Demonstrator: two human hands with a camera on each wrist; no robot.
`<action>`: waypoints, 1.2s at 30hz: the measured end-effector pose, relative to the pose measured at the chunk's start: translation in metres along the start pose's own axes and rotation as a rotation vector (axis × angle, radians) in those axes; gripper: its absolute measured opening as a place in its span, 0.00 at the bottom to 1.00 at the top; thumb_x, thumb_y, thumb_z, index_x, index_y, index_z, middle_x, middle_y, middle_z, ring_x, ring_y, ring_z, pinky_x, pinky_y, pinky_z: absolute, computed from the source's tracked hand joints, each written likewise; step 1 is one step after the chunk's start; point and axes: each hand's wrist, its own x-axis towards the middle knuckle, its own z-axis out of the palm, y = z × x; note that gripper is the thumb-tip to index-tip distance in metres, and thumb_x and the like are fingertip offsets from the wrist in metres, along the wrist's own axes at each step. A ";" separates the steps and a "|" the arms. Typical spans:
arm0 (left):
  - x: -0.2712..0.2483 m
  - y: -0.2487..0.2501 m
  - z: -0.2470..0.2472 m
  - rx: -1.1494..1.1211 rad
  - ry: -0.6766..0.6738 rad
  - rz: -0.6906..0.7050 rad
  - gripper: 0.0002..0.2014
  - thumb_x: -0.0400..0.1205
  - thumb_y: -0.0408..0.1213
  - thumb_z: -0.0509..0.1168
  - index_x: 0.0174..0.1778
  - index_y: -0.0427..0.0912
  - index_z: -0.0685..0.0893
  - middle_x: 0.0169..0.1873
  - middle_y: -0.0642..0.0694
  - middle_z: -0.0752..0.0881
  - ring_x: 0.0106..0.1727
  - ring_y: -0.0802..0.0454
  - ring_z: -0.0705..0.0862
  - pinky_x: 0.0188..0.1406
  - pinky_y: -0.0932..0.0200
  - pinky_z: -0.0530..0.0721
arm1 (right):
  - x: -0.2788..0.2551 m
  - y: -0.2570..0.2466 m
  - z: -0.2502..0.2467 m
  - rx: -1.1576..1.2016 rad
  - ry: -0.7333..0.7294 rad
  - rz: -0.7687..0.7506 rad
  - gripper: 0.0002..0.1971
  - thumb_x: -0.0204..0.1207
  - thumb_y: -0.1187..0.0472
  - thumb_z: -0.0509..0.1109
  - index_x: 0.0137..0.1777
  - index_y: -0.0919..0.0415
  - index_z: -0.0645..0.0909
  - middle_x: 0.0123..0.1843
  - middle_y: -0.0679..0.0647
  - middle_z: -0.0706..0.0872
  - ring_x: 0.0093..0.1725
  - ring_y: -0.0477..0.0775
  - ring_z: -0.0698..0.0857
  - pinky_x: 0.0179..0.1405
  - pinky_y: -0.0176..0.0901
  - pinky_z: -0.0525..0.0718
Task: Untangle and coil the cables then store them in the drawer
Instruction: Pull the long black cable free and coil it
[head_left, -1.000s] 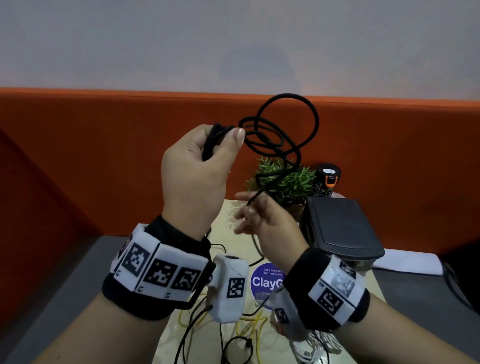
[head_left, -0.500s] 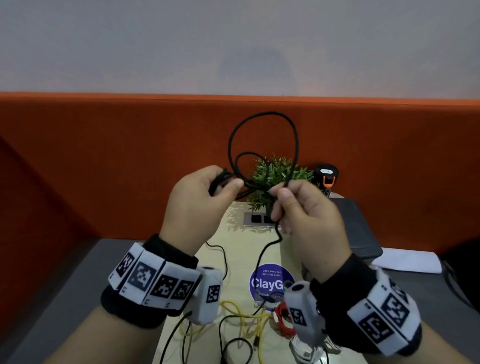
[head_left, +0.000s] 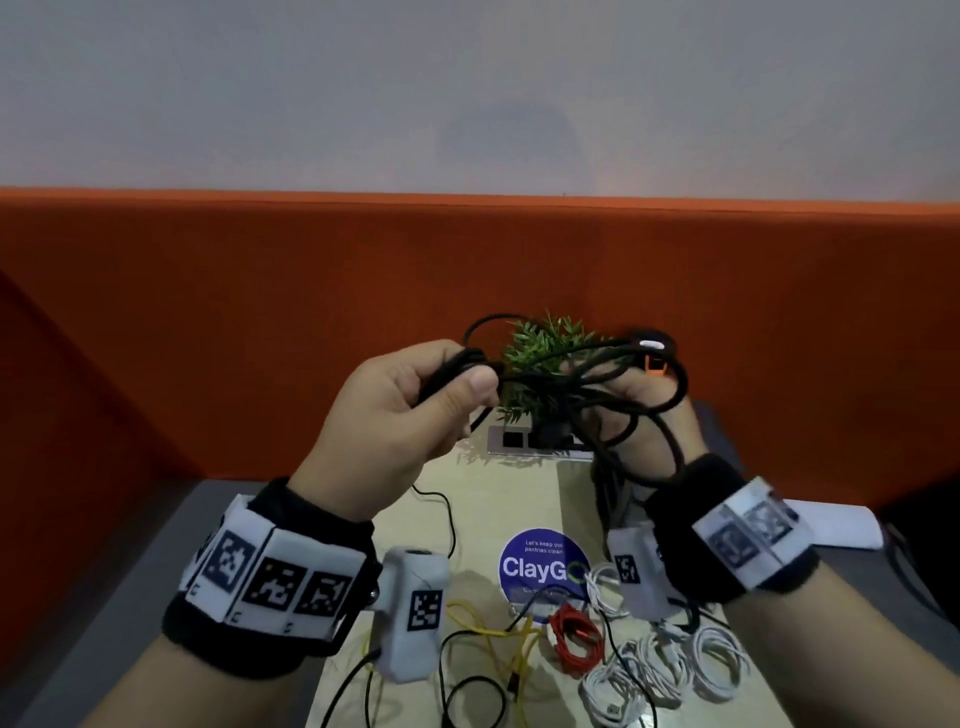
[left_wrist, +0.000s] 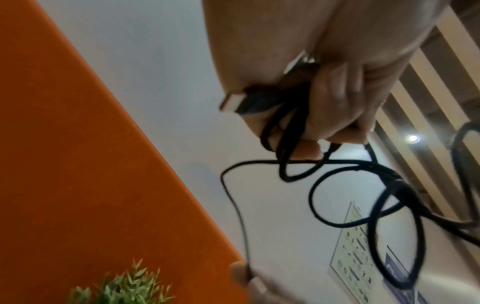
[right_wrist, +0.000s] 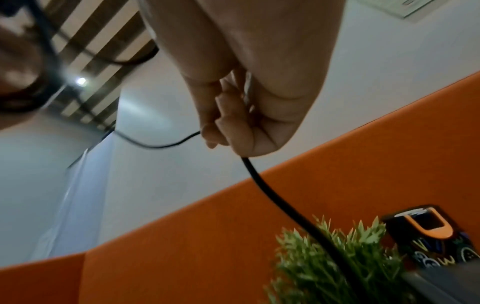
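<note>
Left hand: the left hand (head_left: 395, 410) is held raised above the worktop (head_left: 498, 499), clenched round a gathered bunch of the black cable (head_left: 587, 384); in the left wrist view a metal-tipped plug (left_wrist: 235, 102) is seen sticking out beside the curled fingers (left_wrist: 337, 98).

Black cable: several loose loops are carried in the air between the two hands, in front of the small green plant (head_left: 545, 353); none of it is yet stored, and no drawer is seen.

Key relation: the loops run roughly side to side, from the left hand's bunch across to the right hand, so the free length lies to the right of the bunch and the right hand is judged the nearer one to feed the next turn.

Right hand: the right hand (head_left: 649, 410) is closed on a strand of the black cable; in the right wrist view the strand is seen pinched by the fingers (right_wrist: 228, 121) and hanging down past the plant.

Near edge of the worktop: a yellow cable (head_left: 498, 639), a red cable (head_left: 574, 644) and white cables (head_left: 670, 670) are left lying, the yellow one uncoiled.

Risk: loops crossing one another may be pulled into a knot, by this judgement.
</note>
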 end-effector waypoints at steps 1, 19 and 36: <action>0.001 0.003 0.001 0.000 0.028 0.012 0.10 0.78 0.44 0.68 0.33 0.45 0.82 0.23 0.35 0.73 0.18 0.59 0.66 0.19 0.71 0.65 | -0.002 0.009 0.007 -0.005 -0.038 -0.001 0.15 0.77 0.73 0.67 0.44 0.52 0.89 0.39 0.46 0.90 0.41 0.46 0.87 0.50 0.48 0.84; 0.013 -0.020 -0.031 0.777 0.492 -0.118 0.18 0.84 0.46 0.59 0.33 0.38 0.76 0.24 0.46 0.74 0.27 0.49 0.72 0.25 0.52 0.66 | -0.026 -0.014 -0.032 -0.004 0.172 -0.288 0.17 0.86 0.68 0.52 0.41 0.52 0.77 0.27 0.43 0.75 0.24 0.43 0.69 0.23 0.35 0.69; 0.008 -0.001 -0.001 -0.123 -0.007 -0.272 0.14 0.79 0.39 0.62 0.28 0.40 0.76 0.13 0.52 0.63 0.14 0.57 0.65 0.32 0.51 0.63 | -0.016 -0.012 0.000 -0.108 0.059 -0.129 0.17 0.83 0.68 0.61 0.64 0.52 0.84 0.28 0.42 0.82 0.29 0.51 0.76 0.30 0.43 0.77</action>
